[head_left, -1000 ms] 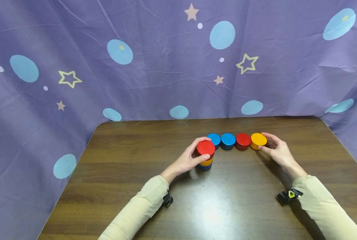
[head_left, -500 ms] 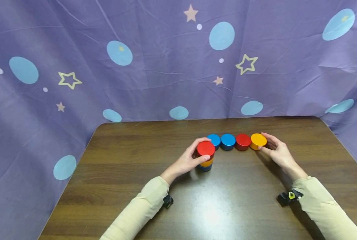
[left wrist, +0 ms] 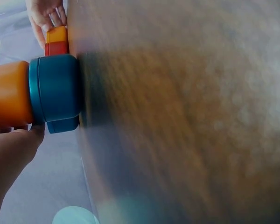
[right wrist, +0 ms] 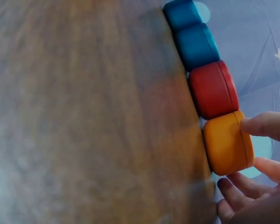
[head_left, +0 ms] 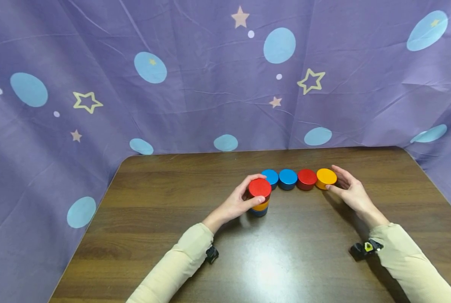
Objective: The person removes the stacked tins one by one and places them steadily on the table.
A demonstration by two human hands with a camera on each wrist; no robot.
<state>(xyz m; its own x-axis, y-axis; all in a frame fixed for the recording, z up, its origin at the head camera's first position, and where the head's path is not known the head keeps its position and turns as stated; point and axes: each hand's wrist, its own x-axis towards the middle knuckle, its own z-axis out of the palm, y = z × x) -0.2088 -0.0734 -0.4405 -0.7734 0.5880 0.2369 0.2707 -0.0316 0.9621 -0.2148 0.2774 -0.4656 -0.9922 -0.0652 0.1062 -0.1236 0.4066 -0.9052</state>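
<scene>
While the left hand [head_left: 237, 202] curls its fingers round the red puck [head_left: 260, 187] topping a three-high stack just right of frame centre, the right hand [head_left: 348, 190] pinches the orange puck [head_left: 326, 178] between thumb and fingers. That puck ends a row on the wooden table [head_left: 172, 219], touching a second red puck [head_left: 306, 178].

Dark wood-grain table [head_left: 172, 235], glare patch near the front middle. Purple cloth backdrop [head_left: 195, 92] hangs behind and wraps both sides, printed with light-blue circles, outlined yellow stars, small pink stars, white dots. Cloth is creased and meets the table's far edge.
</scene>
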